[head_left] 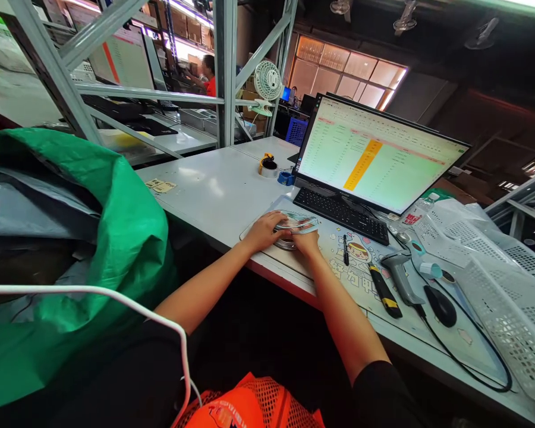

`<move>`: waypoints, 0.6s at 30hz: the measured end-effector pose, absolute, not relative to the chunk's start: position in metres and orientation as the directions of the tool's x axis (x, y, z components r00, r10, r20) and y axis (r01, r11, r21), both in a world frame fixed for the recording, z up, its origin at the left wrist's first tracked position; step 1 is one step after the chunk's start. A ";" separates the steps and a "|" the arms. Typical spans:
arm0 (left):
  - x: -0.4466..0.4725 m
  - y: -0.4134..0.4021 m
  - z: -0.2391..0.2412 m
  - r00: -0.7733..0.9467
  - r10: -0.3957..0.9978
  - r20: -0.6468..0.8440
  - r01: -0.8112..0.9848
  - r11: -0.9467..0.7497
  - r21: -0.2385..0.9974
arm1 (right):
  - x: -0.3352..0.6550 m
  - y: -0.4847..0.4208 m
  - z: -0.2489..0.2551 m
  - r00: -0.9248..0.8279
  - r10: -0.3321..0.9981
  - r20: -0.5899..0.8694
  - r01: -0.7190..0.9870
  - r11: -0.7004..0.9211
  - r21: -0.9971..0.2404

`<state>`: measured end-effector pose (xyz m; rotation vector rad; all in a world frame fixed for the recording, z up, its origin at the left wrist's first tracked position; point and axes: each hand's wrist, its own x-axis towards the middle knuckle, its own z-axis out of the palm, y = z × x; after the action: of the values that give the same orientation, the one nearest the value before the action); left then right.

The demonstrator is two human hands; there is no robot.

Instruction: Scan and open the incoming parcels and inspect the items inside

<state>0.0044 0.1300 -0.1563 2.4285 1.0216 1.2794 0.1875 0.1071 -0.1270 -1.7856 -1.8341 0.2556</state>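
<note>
Both of my hands rest on a roll of clear packing tape [294,224] that lies on the desk mat [339,261] just in front of the black keyboard [343,214]. My left hand [265,230] curls over the roll's left side. My right hand [307,239] grips its near right edge, fingers closed on it. A monitor [374,156] with a green and orange spreadsheet stands behind the keyboard.
A barcode scanner [401,274], black mouse [440,305], box cutter [384,291] and pen [345,249] lie to the right, next to white mesh baskets [508,285]. A green sack [116,238] of grey parcels sits at left. Tape rolls [268,165], a small fan [267,83] and shelving uprights stand behind.
</note>
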 end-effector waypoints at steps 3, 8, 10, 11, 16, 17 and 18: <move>0.005 0.128 -0.156 0.387 0.672 0.631 0.501 -0.728 0.468 | 0.181 0.106 -0.127 0.090 0.956 0.279 0.872 0.060 -0.486; 0.001 0.128 -0.157 0.401 0.672 0.622 0.472 -0.734 0.489 | 0.186 0.105 -0.129 0.033 0.967 0.253 0.869 0.098 -0.485; -0.001 0.130 -0.157 0.383 0.687 0.618 0.456 -0.722 0.520 | 0.189 0.103 -0.129 -0.011 0.964 0.267 0.868 0.141 -0.476; -0.001 0.131 -0.157 0.366 0.697 0.617 0.450 -0.713 0.538 | 0.189 0.101 -0.129 -0.019 0.959 0.283 0.873 0.154 -0.462; 0.001 0.133 -0.156 0.300 0.733 0.610 0.440 -0.674 0.593 | 0.172 0.097 -0.122 0.001 0.960 0.281 0.922 0.108 -0.371; 0.001 0.132 -0.156 0.299 0.738 0.605 0.447 -0.669 0.594 | 0.168 0.098 -0.119 0.005 0.966 0.257 0.927 0.092 -0.364; 0.002 0.132 -0.155 0.299 0.742 0.600 0.457 -0.663 0.593 | 0.163 0.099 -0.117 0.011 0.973 0.233 0.930 0.075 -0.358</move>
<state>0.0019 0.1318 -0.1554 2.2622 1.0855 1.3016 0.1631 0.0988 -0.1173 -1.8821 -1.9472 0.1366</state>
